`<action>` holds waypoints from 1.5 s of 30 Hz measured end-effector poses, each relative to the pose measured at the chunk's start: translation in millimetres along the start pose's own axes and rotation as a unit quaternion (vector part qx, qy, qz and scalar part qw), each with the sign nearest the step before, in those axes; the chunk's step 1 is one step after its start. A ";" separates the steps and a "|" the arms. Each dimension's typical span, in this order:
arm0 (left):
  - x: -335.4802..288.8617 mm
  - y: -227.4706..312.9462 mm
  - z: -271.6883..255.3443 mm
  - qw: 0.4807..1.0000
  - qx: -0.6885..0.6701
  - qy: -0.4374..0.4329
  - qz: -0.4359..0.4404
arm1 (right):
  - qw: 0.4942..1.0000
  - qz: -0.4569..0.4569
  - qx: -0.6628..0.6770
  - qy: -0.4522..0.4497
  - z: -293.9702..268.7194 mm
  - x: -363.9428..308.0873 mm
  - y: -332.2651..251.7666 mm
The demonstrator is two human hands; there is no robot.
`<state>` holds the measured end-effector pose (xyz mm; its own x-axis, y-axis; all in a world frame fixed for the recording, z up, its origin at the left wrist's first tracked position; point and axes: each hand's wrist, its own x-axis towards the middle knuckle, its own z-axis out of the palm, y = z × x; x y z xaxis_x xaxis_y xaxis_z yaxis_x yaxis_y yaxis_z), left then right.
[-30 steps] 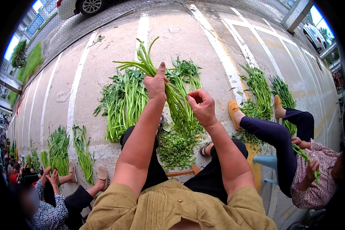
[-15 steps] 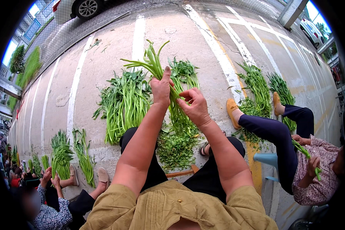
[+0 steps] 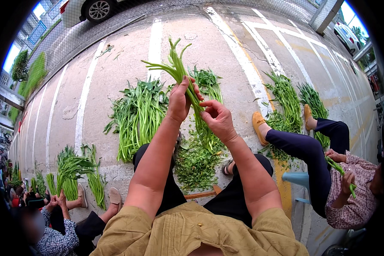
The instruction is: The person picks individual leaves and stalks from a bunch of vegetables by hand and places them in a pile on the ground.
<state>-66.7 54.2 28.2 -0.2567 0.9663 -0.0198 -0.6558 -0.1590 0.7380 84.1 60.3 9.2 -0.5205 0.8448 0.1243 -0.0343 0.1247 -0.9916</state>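
One bunch of long green stems [image 3: 173, 66] — spread at the top, leafy below — is up over the ground [image 3: 119, 59]. The left hand [image 3: 180, 100] wraps its fingers around it. The right hand [image 3: 220, 121] bends close beside it; I can't tell if it pinches.

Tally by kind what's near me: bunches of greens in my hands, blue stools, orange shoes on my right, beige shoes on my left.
Bunches of greens in your hands: 1
Blue stools: 1
Orange shoes: 2
Beige shoes: 2
Total: 6
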 end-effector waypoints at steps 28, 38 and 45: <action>-0.3 5.7 -3.0 0.999 0.029 -0.021 0.026 | 0.905 0.240 0.309 -0.167 -32.0 5.6 -18.9; 3.7 26.4 -16.3 0.997 0.008 0.022 0.077 | 0.883 0.330 0.283 -0.175 -31.2 2.6 -7.0; 4.5 28.9 -20.5 0.993 0.025 0.037 0.110 | 0.908 0.312 0.206 -0.189 -28.0 -1.1 -2.4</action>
<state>-101.3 49.8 35.6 -0.4427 0.8914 0.0970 -0.5429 -0.3525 0.7622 108.6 73.6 12.4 -0.8013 0.4349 -0.4109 0.0932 -0.5876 -0.8038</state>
